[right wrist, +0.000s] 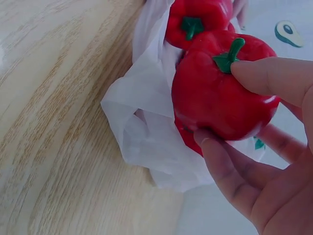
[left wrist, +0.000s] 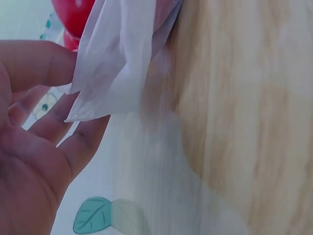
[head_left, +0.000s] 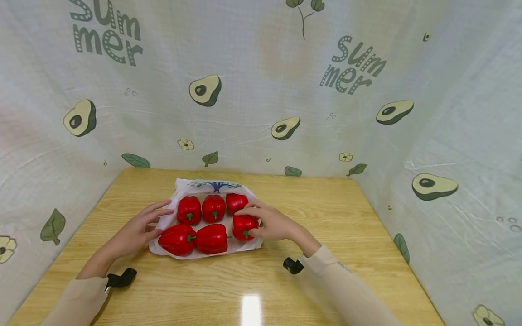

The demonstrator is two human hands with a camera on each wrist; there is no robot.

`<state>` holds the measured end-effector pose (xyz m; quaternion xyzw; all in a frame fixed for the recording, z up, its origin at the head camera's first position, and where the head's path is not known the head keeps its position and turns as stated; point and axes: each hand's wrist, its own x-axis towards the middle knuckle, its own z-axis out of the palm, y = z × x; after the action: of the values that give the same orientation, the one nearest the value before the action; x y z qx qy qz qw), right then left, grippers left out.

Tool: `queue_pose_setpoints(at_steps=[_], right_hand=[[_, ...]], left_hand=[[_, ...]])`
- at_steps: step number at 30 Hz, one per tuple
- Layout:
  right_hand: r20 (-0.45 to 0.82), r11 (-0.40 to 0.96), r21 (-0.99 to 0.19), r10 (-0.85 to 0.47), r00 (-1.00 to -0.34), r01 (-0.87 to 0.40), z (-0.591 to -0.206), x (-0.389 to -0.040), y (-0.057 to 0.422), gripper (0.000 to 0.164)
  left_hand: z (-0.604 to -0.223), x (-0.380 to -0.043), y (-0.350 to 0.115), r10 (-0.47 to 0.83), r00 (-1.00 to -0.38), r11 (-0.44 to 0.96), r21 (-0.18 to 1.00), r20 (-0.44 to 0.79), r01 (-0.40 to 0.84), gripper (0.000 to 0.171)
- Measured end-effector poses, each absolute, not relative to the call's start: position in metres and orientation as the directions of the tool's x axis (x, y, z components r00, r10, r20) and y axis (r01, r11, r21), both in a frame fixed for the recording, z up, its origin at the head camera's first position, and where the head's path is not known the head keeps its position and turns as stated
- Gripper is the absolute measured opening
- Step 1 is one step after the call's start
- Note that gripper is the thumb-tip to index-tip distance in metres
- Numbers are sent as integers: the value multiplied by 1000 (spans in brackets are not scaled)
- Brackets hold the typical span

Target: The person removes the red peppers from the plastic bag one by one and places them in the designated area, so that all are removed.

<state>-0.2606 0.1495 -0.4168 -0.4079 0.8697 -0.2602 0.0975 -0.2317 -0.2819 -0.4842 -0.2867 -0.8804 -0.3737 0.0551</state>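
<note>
A thin white wrapping (head_left: 244,246) with a blue-and-green tree print lies on the table, its edges turned up around several red bell peppers (head_left: 189,209) with green stems. At the lower right of the group, my right hand (head_left: 271,222) holds one bell pepper (right wrist: 220,88). In the right wrist view its thumb lies beside the stem while the fingertips touch the opposite side. My left hand (head_left: 140,228) is at the wrapping's left edge, fingers spread and relaxed. Seen from the left wrist, the loose white edge (left wrist: 112,83) hangs by the thumb tip and partly covers the fingers.
Light wood table (head_left: 183,290) extends around the wrapping on all sides. A pale curtain (head_left: 244,54) printed with avocados and leaves closes off the back and both sides. Black wrist-camera mounts (head_left: 122,277) stick out from both sleeves.
</note>
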Motion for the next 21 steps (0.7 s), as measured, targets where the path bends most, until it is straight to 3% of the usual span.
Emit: queue_pose_setpoints(at_steps=[8, 21], right_hand=[[73, 550, -578, -701, -709, -603, -410, -254, 164, 57], [168, 547, -575, -650, -741, -609, -399, -255, 199, 60]], left_hand=[[-486, -231, -280, 463, -816, 584, 575, 345, 574, 65], [-486, -229, -277, 481, -791, 540, 582, 379, 608, 63]])
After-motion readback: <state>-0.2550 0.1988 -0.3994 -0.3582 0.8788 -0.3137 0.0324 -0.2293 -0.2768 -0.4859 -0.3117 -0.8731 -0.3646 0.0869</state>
